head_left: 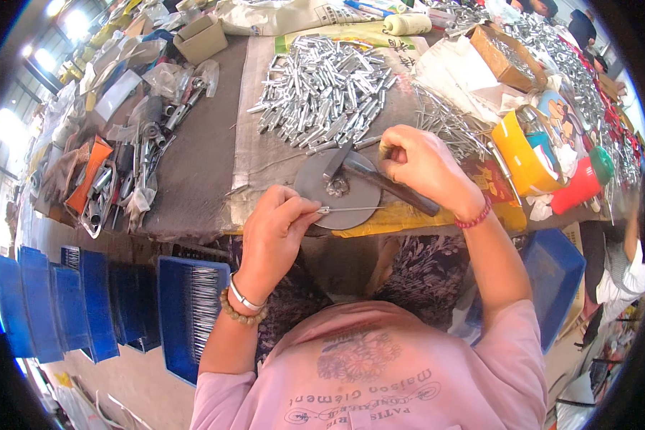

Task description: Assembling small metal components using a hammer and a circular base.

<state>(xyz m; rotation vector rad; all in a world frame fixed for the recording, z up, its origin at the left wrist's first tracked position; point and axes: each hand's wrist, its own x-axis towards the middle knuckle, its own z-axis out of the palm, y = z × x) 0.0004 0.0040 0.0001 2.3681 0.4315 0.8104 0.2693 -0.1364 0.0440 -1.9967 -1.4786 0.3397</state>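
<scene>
My left hand [272, 233] pinches a thin metal rod [355, 208] with a small fitting at its near end, and the rod points right across a round grey disc [308, 188]. A hammer [405, 192] lies over the disc, its dark handle slanting toward the lower right. Just above that handle is my right hand [430, 168], fingers curled and pressed together; what they hold, if anything, is hidden. Beyond the disc spreads a heap of shiny metal tube pieces [322, 89]. Several thin rods [448, 118] lie in a loose bunch beyond my right hand.
Tools and sockets in plastic wrap [147, 150] crowd the table's left. To the right stand a yellow container [516, 154], a red bottle with a green cap [575, 186] and a cardboard box [505, 57] of metal parts. Blue bins [166, 315] stand below the table edge.
</scene>
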